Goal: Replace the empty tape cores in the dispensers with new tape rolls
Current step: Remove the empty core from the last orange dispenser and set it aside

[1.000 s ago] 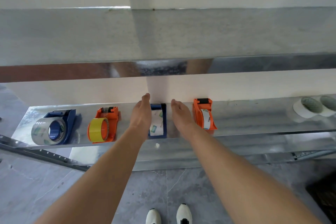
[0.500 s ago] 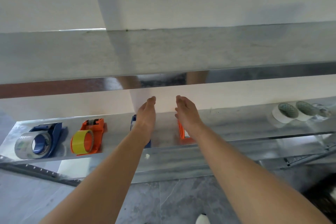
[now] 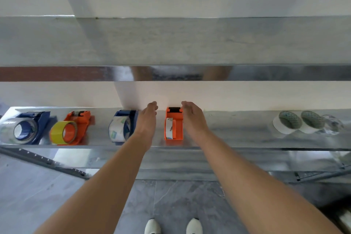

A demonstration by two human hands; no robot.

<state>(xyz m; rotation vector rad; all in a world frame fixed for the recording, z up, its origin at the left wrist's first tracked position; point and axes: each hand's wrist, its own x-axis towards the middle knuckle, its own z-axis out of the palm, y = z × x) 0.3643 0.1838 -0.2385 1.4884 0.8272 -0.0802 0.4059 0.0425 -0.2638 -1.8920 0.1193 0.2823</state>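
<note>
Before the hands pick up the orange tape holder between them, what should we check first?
1. Left hand holds nothing: ok.
2. Right hand holds nothing: ok.
3. Orange tape holder stands on the shelf between both hands, with nothing on top: ok.
4. Its roll is used up: cannot tell, it shows edge-on.
5. Spare rolls lie on the shelf to the right: ok.
</note>
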